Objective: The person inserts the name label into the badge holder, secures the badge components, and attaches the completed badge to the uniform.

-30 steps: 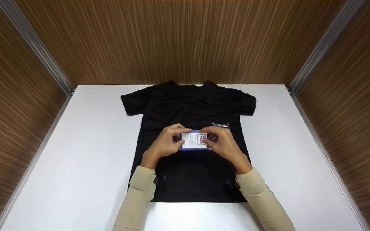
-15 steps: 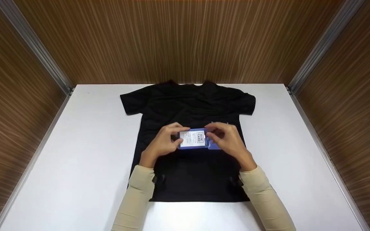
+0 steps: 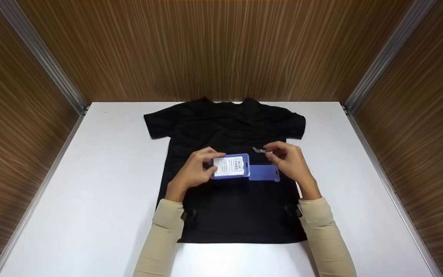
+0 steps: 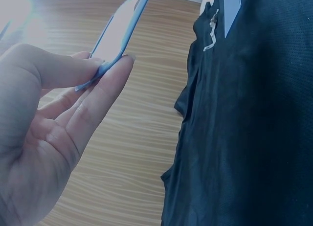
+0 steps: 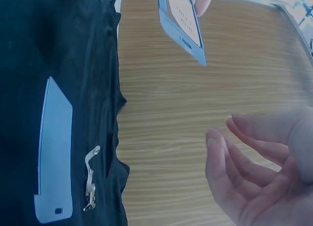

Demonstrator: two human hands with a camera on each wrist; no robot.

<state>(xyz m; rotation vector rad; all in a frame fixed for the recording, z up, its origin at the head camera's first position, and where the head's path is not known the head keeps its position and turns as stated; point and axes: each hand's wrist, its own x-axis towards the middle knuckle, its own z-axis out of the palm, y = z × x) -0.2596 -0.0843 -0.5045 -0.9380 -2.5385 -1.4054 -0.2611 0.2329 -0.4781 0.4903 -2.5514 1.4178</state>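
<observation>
Head view shows the right hand drawn away from the blue holder, leaving the left hand alone pinching it, card inside. That uncovers the loose blue cover, seemingly still unfitted, near the metal clip beside the right fingertips; they curve loosely, gripping nothing, over the black shirt.
</observation>
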